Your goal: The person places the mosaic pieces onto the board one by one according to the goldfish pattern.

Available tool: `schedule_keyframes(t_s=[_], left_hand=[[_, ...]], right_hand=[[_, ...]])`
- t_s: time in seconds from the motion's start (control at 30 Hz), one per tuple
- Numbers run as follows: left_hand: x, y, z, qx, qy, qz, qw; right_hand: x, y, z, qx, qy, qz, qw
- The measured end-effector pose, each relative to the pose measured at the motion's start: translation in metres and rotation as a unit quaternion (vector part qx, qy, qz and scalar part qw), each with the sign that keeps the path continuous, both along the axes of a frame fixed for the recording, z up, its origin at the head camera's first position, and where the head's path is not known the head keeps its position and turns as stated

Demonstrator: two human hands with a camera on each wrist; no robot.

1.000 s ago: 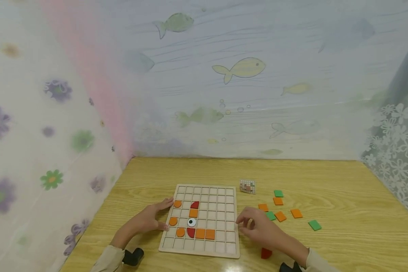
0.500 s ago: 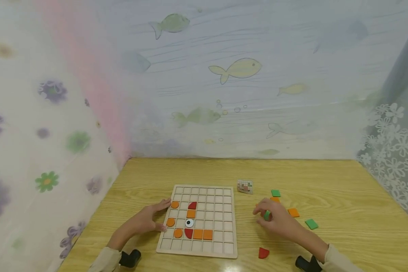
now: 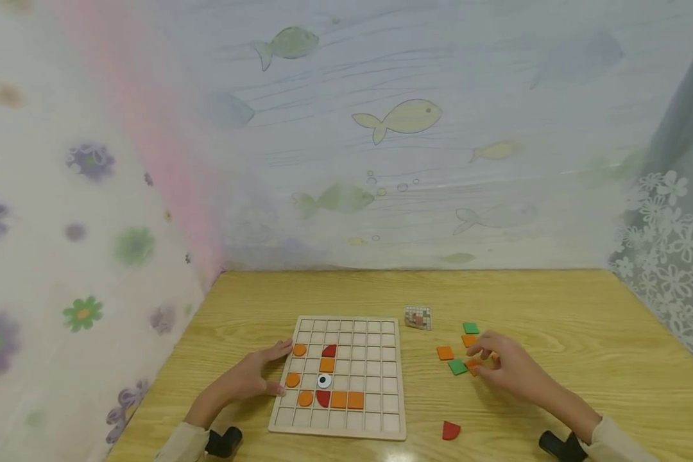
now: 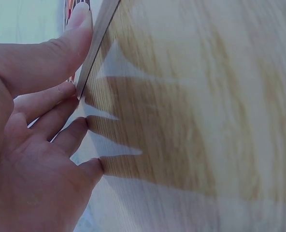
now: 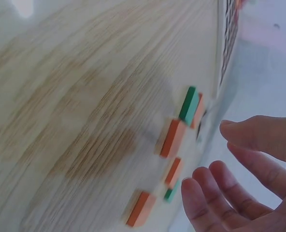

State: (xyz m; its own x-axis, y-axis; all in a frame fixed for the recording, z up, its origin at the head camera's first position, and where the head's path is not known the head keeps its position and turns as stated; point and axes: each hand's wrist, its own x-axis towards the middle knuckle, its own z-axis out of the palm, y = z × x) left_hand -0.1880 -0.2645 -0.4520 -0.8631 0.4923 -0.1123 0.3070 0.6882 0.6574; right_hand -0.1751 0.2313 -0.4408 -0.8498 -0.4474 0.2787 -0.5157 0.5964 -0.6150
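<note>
A pale wooden grid board point(image 3: 375, 417) lies on the table with orange squares, orange discs, red quarter-round pieces and a googly-eye piece in its cells. My left hand point(image 3: 248, 374) rests at the board's left edge, thumb and fingers spread; the left wrist view shows its thumb point(image 4: 61, 58) at the rim. Over the loose tiles on the right, my right hand point(image 3: 514, 366) hovers with thumb and fingers apart and nothing between them. Its fingertips are close to an orange square tile point(image 3: 472, 366). Beside that lies a green square tile point(image 3: 457, 367).
Another orange tile point(image 3: 445, 353) lies left of the right hand, and a green tile point(image 3: 470, 328) is farther back. A red quarter-round piece point(image 3: 451, 430) is near the front. Behind the board's right corner stands a small picture card point(image 3: 418, 317). A fish-patterned curtain point(image 3: 404, 224) borders the table.
My right hand has moved right, from beside the board's right edge to over the loose tiles, uncovering the red piece and the green tile. The left hand stays at the board.
</note>
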Motion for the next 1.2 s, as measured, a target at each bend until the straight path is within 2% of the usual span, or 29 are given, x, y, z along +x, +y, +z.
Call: schedule_keyframes(t_s=[0.2,0.37,0.5,0.8,1.03,1.2], left_hand=[[0.000,-0.001,-0.002,0.000,0.004,0.003,1.0000],[-0.001,-0.002,-0.003,0.003,0.001,0.003,1.0000],[0.000,-0.003,-0.003,0.002,0.001,-0.001,1.0000],[0.001,-0.001,-0.002,0.001,0.004,0.000,1.0000],[0.002,-0.001,0.000,0.005,-0.002,0.000,1.0000],[0.001,-0.002,0.000,0.009,-0.002,0.001,1.0000]], right_hand=[[-0.003,0.020,-0.003,0.011,0.036,-0.015,0.9992],[-0.005,0.035,-0.005,0.038,-0.002,-0.040,0.9985],[-0.006,0.044,-0.006,0.053,-0.035,-0.038,0.9972],[-0.010,0.049,-0.012,0.052,-0.028,-0.017,0.9981],[-0.013,0.048,-0.014,0.043,-0.049,-0.016,0.9978],[-0.014,0.044,-0.017,0.053,-0.028,-0.015,0.9981]])
